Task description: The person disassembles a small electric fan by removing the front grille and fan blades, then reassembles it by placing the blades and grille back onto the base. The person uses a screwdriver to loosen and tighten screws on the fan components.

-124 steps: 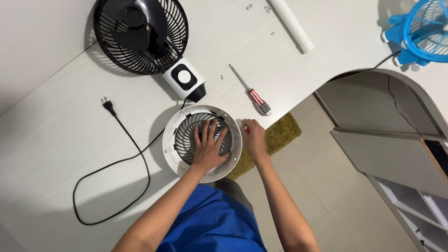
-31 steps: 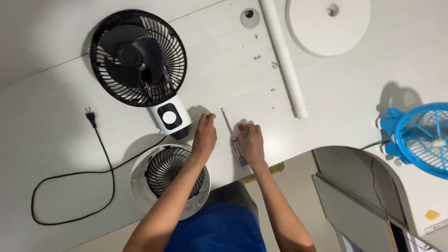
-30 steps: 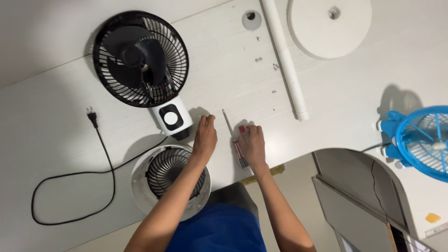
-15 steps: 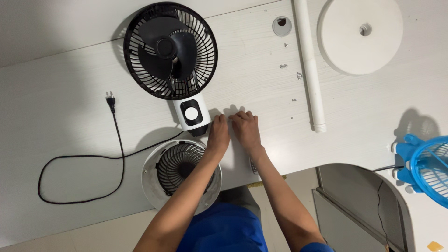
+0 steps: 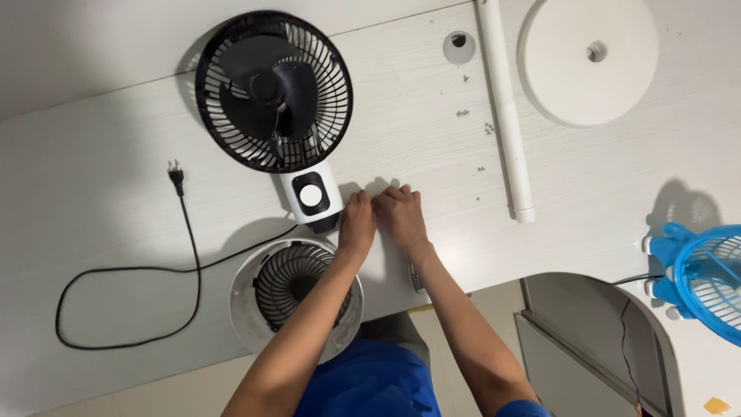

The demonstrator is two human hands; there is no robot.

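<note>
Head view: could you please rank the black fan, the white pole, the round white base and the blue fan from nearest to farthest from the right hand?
From the right hand:
1. Black fan, up and left; its white control box lies beside the hands.
2. White pole, to the right.
3. Round white base, upper right, beyond the pole.
4. Blue fan, at the far right edge.

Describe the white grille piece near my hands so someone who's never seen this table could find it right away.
Start at the black fan lying flat on the white table, then follow its white control box toward the near edge. Just below it, under the left forearm, lies the white round grille. Unlike the fans, it has no blades, only dark ribs inside a white ring.
</note>
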